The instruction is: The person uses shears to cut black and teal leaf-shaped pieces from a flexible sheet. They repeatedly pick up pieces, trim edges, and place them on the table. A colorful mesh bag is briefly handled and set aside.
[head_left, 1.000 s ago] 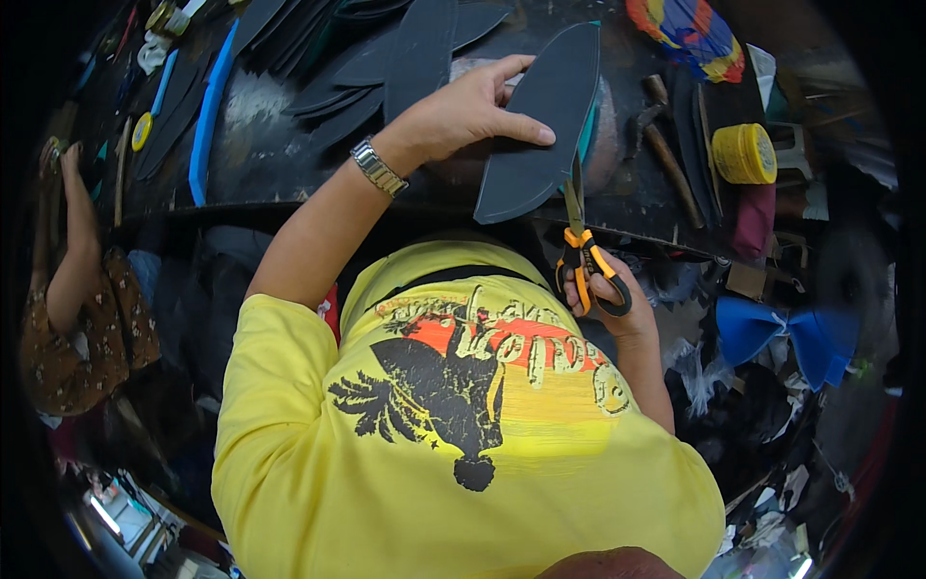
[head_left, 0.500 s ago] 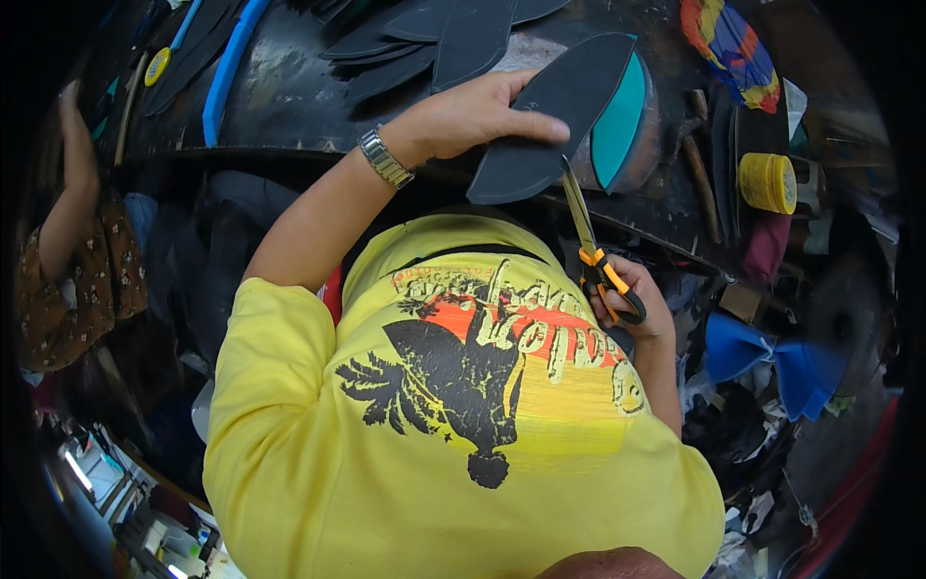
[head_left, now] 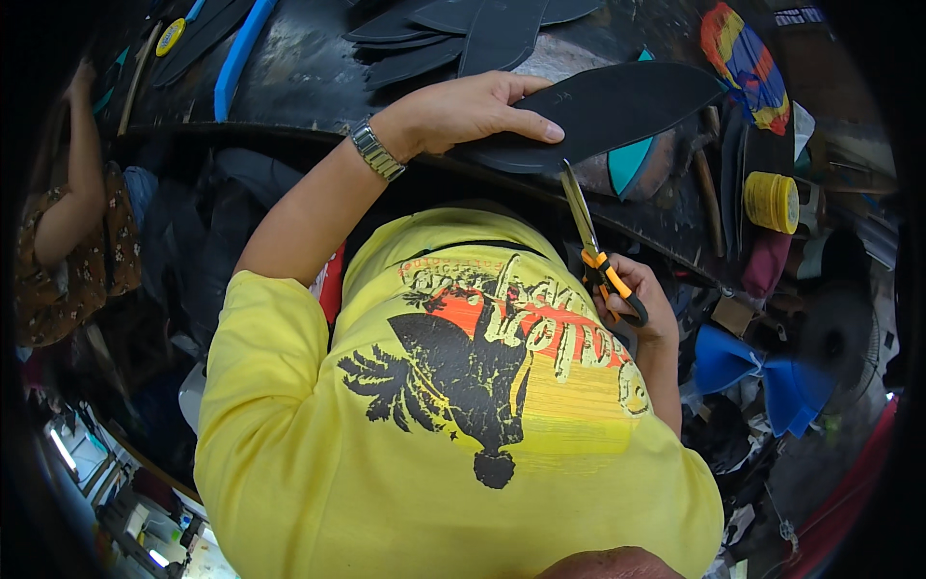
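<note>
My left hand (head_left: 468,114) grips a black leaf-shaped sheet (head_left: 632,104) over the table's front edge, thumb on top and fingers underneath. The sheet has a pale line along its rim, and its pointed end reaches to the right. Lower down, my right hand (head_left: 644,292) is closed round the orange-and-black handles of a pair of scissors (head_left: 583,214). Their blades point up, with the tips at the sheet's near edge; whether they touch it I cannot tell. A teal piece (head_left: 630,166) shows partly from beneath the sheet.
Several similar black pieces (head_left: 500,37) lie at the back of the dark table (head_left: 299,72), near a blue strip (head_left: 241,60). To the right are a wooden handle (head_left: 708,198), a yellow tub (head_left: 770,203) and a multicoloured item (head_left: 745,68). Another person's patterned clothing (head_left: 72,251) is at far left.
My left hand has turned the black sheet clockwise, so its far end swings from upper right to the right and covers more of the teal piece. The scissors stay nearly in place.
</note>
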`<action>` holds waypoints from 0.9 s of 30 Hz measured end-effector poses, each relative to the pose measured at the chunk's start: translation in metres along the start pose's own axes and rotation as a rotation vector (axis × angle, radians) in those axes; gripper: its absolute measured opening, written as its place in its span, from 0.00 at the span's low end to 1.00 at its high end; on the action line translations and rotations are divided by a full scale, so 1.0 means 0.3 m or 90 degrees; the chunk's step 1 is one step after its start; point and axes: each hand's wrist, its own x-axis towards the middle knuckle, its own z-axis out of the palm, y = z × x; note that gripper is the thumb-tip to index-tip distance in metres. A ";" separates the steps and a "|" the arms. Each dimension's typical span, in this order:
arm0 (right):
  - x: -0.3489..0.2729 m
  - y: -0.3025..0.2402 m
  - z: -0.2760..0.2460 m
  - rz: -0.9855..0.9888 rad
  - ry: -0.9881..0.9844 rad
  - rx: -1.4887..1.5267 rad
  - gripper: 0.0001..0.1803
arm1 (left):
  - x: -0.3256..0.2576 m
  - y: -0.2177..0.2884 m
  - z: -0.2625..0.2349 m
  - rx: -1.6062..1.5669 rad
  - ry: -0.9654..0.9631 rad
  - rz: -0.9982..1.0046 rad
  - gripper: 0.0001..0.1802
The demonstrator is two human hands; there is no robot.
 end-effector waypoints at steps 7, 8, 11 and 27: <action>-0.005 -0.006 -0.014 0.030 0.013 -0.006 0.19 | 0.007 -0.008 -0.009 0.004 -0.022 -0.028 0.28; -0.005 -0.006 -0.016 0.033 0.013 -0.007 0.19 | 0.007 -0.009 -0.009 0.004 -0.020 -0.027 0.28; -0.002 -0.003 -0.020 0.032 0.012 -0.010 0.19 | 0.010 -0.008 -0.007 0.000 -0.015 -0.031 0.27; 0.006 0.023 -0.026 0.007 0.011 0.003 0.19 | 0.018 -0.013 -0.009 -0.001 -0.015 -0.041 0.28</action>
